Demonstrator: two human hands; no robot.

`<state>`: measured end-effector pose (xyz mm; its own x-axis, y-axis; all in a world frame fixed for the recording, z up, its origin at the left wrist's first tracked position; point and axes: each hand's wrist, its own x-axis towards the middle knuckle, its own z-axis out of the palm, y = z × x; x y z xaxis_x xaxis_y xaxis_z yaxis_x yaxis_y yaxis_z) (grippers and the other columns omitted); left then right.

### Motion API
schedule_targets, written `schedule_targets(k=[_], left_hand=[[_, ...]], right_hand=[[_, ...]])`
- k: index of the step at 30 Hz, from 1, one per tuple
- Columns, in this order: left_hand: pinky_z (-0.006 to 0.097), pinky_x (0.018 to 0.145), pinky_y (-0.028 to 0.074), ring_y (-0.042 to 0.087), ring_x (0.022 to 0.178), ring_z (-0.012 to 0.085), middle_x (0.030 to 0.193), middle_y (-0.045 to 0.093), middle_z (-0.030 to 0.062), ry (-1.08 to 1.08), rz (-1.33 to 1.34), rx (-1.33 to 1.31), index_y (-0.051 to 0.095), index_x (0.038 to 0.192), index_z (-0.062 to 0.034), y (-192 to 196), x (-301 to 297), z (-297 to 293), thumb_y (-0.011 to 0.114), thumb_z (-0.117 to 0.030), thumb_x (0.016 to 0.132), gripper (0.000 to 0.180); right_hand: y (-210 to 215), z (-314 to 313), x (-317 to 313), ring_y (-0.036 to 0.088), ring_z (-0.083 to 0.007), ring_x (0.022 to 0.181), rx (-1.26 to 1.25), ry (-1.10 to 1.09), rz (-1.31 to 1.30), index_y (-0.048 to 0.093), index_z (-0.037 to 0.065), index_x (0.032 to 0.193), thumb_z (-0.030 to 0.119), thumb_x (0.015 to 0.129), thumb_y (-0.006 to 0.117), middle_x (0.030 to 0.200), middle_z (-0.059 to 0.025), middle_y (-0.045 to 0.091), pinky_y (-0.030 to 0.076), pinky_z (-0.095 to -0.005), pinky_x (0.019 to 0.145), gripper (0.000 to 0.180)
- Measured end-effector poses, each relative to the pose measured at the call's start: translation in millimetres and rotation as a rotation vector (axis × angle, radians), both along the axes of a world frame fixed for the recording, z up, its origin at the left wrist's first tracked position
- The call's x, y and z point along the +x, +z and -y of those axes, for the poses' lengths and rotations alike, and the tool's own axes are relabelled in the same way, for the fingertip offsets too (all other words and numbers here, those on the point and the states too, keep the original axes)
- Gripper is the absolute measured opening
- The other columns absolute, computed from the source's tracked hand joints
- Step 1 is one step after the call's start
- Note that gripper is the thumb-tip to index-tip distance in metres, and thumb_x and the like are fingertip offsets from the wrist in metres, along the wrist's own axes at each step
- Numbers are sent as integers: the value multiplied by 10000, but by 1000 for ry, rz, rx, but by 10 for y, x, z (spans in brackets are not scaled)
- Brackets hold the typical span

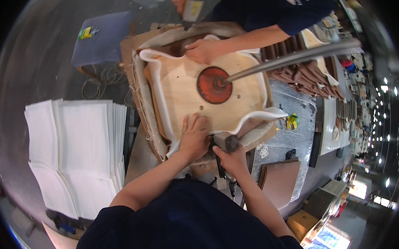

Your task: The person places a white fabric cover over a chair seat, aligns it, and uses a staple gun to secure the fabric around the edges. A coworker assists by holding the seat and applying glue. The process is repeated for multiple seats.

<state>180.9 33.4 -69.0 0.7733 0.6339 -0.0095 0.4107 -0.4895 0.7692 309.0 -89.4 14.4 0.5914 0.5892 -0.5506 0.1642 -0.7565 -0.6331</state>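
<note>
The right hand (232,160) grips a stapler (226,144) at the near edge of the plywood panel (196,97). Just to its left, touching, the left hand (194,135) presses flat on the white padding (164,109), fingers pointing away. Opposite, a co-worker's hand (204,50) presses the far edge.

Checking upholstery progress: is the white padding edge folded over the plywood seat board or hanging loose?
Folded over: the white padding curls onto the plywood board rim; the left hand presses it at the near edge.

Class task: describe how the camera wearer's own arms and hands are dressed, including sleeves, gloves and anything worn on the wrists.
Both hands, left and right, are bare, without gloves. Short dark navy sleeves end above the elbows, leaving both forearms uncovered. No watch, bands or rings show.
</note>
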Motion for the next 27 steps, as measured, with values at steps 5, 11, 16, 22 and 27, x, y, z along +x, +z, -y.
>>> schedule_targets(k=[5,11,16,22,27], left_hand=[[661,1355,166,363,1589,405,1558,553,108,-45,3,72,812,1050,-45,41,-6,-18,771,-193,931,194],[558,1191,410,602,1328,416,1350,700,153,-38,49,-57,750,1069,-44,444,-125,-36,738,-169,1001,142],[479,908,587,752,978,395,1068,772,201,-181,141,-380,722,1163,-36,969,-89,321,715,-200,1042,204],[488,888,595,752,1022,426,1072,776,197,-272,30,-454,728,1175,-35,765,25,859,738,-182,1018,216],[525,1066,541,670,1262,449,1359,676,236,-130,217,-74,729,1246,-25,755,526,818,808,-210,971,340]], right_hand=[[152,223,-129,653,-94,597,311,-187,-135,697,-13,1371,157,952,862,837,-31,715,511,-289,526,481],[108,927,119,668,-129,610,484,-449,-191,662,21,1483,99,984,839,928,-36,732,517,-291,512,535],[110,1034,674,662,-165,599,483,-521,-120,756,14,1114,136,991,829,860,-57,723,508,-330,506,187],[-11,1020,1238,657,-169,576,468,-450,-168,757,13,1062,164,992,838,852,-58,721,498,-333,495,185],[-127,1106,1455,654,-147,558,451,-363,-215,755,9,1068,154,975,865,835,-31,727,498,-321,491,205]])
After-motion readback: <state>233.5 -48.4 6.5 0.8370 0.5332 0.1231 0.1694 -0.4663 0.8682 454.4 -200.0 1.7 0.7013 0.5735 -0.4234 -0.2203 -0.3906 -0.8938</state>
